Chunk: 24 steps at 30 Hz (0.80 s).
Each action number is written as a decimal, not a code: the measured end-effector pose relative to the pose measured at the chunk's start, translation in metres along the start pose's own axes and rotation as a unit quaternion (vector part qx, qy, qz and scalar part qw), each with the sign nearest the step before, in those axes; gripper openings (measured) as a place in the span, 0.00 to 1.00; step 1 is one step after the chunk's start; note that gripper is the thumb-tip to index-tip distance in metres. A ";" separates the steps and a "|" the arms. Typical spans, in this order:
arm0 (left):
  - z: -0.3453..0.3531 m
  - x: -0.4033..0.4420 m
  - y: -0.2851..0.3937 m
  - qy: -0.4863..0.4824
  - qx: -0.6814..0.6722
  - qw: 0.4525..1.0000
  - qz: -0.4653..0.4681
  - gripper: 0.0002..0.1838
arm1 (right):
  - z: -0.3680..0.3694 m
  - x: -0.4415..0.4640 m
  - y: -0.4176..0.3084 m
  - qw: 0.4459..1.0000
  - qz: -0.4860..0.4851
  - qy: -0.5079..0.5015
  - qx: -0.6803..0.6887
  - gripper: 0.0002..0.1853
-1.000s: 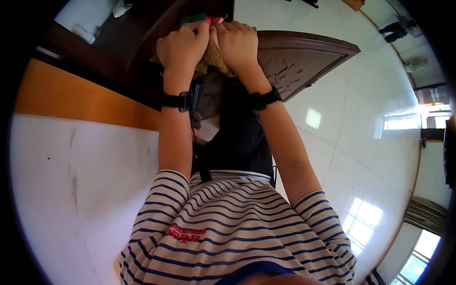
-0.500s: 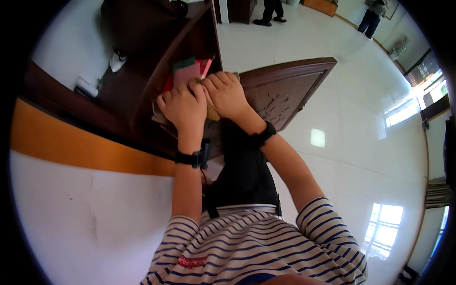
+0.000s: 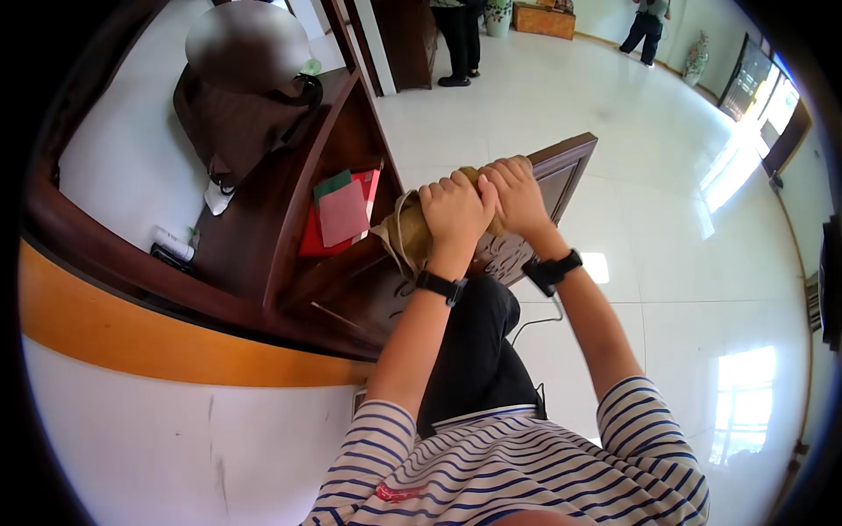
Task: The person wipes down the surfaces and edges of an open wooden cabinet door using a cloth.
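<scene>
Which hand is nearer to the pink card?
Left. The left hand is right of the pink card in view, apart from it; the right hand is farther right.

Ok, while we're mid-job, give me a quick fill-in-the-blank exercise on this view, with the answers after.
Of the left hand and right hand on the brown cloth, the ____ one is nearer the pink booklet.
The pink booklet overlaps a green one and a larger ____ one.
The left wrist strap is ____ in colour.
The pale shirt has dark blue ____.

Missing words: left; red; black; stripes.
</scene>
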State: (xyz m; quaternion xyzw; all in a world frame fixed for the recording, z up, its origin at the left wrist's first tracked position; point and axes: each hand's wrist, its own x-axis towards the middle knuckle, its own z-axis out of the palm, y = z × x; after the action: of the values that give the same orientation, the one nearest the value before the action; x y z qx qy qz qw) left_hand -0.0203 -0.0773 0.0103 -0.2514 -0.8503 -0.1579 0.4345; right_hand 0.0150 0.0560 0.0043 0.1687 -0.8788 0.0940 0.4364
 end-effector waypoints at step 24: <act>-0.026 -0.022 -0.038 -0.025 0.006 0.993 0.115 0.19 | 0.021 0.002 -0.060 0.977 0.150 0.006 -0.154 0.18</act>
State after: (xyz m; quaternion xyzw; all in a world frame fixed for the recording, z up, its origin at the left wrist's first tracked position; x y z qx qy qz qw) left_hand -0.0135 -0.1271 0.0047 -0.3491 -0.8273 -0.0951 0.4297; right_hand 0.0207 -0.0067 -0.0054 -0.0347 -0.8953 0.0228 0.4436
